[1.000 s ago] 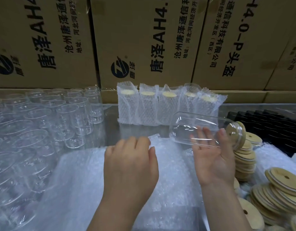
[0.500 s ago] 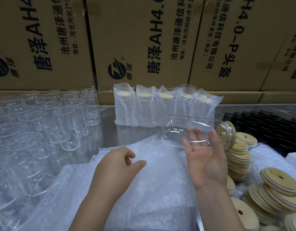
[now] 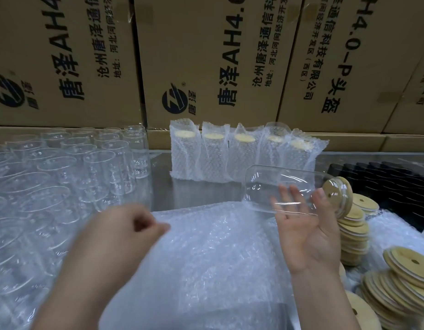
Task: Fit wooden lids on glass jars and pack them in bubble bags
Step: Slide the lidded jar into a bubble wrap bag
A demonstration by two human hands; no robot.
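Observation:
My right hand (image 3: pixel 306 232) holds a clear glass jar (image 3: pixel 282 186) on its side, palm up, fingers and thumb round it. A round wooden lid (image 3: pixel 337 198) sits on the jar's mouth, pointing right. My left hand (image 3: pixel 125 232) is blurred, with its fingers curled and thumb meeting them at the top bubble bag (image 3: pixel 206 253) of a stack on the table; whether it pinches the bag I cannot tell. Several packed jars in bubble bags (image 3: pixel 239 156) stand in a row at the back.
Many empty glass jars (image 3: pixel 63 177) crowd the left side. Stacks of wooden lids (image 3: pixel 354 229) lie at the right, more lids (image 3: pixel 406 277) at the lower right. Black items (image 3: pixel 387 184) fill the far right. Cardboard boxes (image 3: pixel 206 63) wall the back.
My left hand slid left and down over the bubble bags and curled its fingers. My right hand holds the lidded jar in about the same place.

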